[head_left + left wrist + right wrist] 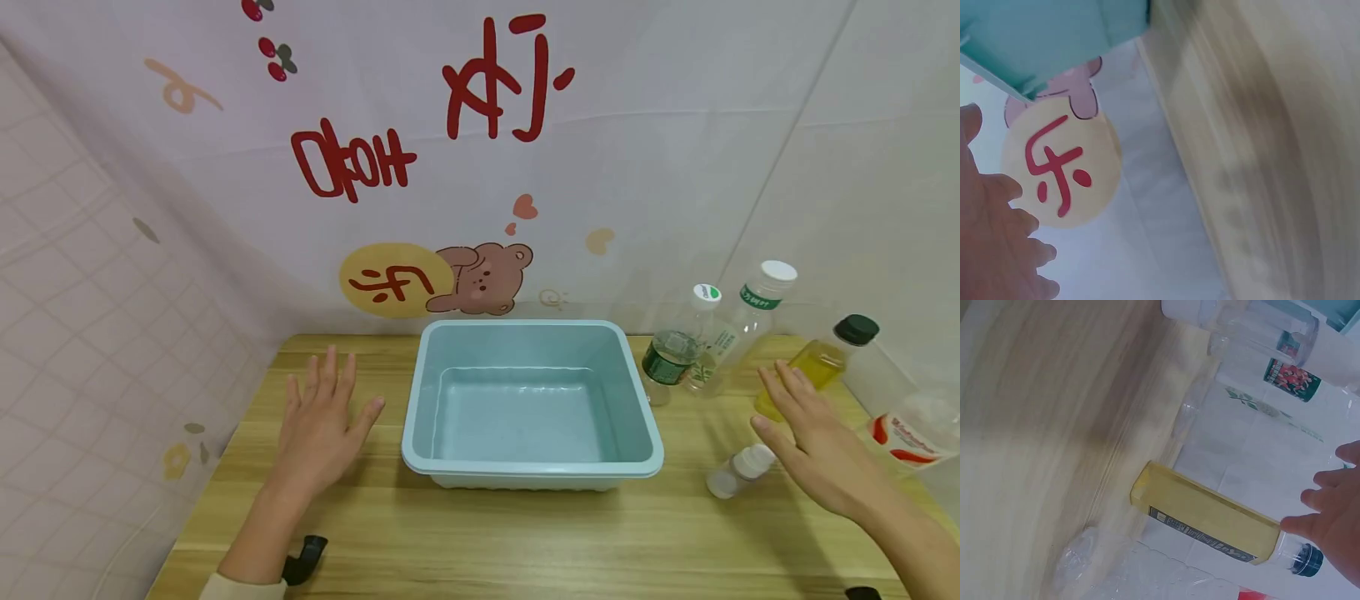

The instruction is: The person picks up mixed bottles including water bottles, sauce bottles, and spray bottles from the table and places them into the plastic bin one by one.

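Observation:
My left hand (pixel 322 433) is held palm down with fingers spread, to the left of a light blue plastic basin (pixel 532 468), apart from it. The basin has nothing in it. On the right, my right hand (pixel 821 446) reaches out with straight fingers and holds nothing. It is nearest to a bottle of yellow liquid (pixel 1207 515) with a dark green cap; whether they touch I cannot tell. A small white-capped bottle (pixel 738 473) stands just left of the right hand. The left wrist view shows the left hand (pixel 997 244) with the basin (pixel 1060 37) above.
Right of the basin stand a green-labelled clear bottle (pixel 666 360) and a taller clear bottle (pixel 723 346) with a white cap. A large clear bottle with a red-and-white label (pixel 911 433) is at the far right. Behind the wooden table (pixel 517 542) hangs a printed white cloth (pixel 645 167).

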A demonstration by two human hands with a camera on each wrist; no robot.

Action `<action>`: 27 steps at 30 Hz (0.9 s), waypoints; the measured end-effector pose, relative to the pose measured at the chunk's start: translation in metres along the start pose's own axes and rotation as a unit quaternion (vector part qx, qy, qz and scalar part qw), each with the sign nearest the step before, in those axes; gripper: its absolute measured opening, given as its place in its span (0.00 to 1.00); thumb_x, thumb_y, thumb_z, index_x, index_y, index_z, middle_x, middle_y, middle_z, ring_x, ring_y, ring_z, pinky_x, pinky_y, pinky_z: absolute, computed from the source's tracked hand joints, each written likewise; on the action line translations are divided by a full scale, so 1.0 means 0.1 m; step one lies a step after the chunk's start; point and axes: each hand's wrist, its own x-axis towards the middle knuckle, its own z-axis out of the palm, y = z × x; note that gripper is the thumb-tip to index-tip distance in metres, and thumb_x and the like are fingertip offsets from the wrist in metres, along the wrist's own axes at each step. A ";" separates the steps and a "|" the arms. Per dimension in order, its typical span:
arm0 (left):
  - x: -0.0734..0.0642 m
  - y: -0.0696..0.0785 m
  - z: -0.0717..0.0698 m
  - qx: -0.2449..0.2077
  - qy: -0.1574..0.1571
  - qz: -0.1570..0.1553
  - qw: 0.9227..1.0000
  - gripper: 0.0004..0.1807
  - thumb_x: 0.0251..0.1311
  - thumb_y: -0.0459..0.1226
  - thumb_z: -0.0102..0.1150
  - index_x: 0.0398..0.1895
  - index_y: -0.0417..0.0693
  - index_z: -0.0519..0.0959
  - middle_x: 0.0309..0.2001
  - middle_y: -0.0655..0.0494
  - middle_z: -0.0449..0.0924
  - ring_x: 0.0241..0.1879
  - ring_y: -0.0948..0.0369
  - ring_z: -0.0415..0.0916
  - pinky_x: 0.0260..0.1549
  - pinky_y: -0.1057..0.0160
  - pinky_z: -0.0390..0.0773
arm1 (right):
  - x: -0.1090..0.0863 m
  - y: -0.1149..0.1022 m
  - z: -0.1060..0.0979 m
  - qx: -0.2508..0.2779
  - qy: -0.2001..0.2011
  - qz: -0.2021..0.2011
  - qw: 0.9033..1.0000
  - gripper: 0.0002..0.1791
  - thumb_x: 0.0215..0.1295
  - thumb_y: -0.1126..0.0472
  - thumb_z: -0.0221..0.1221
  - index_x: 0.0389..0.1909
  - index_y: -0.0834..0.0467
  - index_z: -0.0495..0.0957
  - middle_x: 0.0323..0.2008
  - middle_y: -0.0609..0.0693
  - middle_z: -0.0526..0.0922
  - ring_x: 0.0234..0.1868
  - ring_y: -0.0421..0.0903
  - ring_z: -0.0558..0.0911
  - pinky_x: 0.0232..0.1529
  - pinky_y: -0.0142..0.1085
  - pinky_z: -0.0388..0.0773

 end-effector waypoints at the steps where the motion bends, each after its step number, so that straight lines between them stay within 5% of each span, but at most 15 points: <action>1: 0.00 0.02 -0.01 -0.007 0.002 0.002 1.000 0.46 0.79 0.63 0.39 0.85 0.39 0.47 0.84 0.40 0.33 0.82 0.37 0.30 0.75 0.36 0.23 | -0.02 0.00 -0.01 0.008 -0.001 0.001 1.000 0.40 0.82 0.56 0.51 0.85 0.58 0.42 0.84 0.62 0.37 0.82 0.67 0.35 0.75 0.67 0.27; 5: 0.01 0.10 -0.03 -0.036 0.009 0.009 0.999 0.45 0.80 0.60 0.42 0.84 0.38 0.49 0.84 0.40 0.37 0.82 0.38 0.34 0.76 0.36 0.27 | -0.08 -0.04 -0.03 0.029 -0.013 0.025 0.999 0.42 0.82 0.56 0.53 0.86 0.51 0.41 0.85 0.57 0.37 0.79 0.76 0.44 0.63 0.82 0.44; 11: 0.01 0.19 -0.02 -0.097 0.018 0.000 0.995 0.42 0.80 0.57 0.46 0.84 0.39 0.52 0.83 0.41 0.45 0.82 0.41 0.39 0.77 0.38 0.30 | -0.19 -0.07 -0.03 0.002 -0.014 0.044 0.999 0.44 0.79 0.54 0.58 0.86 0.52 0.45 0.81 0.68 0.50 0.60 0.86 0.69 0.44 0.78 0.67; 18: 0.00 0.27 0.04 -0.132 0.070 -0.001 0.989 0.37 0.80 0.53 0.49 0.81 0.39 0.61 0.79 0.41 0.60 0.79 0.39 0.54 0.77 0.37 0.41 | -0.28 -0.05 0.02 0.015 -0.005 0.064 0.998 0.46 0.73 0.53 0.65 0.84 0.56 0.52 0.66 0.76 0.73 0.55 0.84 0.74 0.41 0.75 0.71; 27: 0.03 0.38 0.15 -0.157 0.139 0.019 0.978 0.29 0.79 0.47 0.54 0.73 0.37 0.73 0.66 0.36 0.77 0.66 0.36 0.73 0.75 0.36 0.51 | -0.31 -0.06 0.08 0.040 -0.003 0.062 0.997 0.47 0.68 0.53 0.71 0.82 0.57 0.58 0.64 0.74 0.76 0.52 0.83 0.78 0.39 0.75 0.73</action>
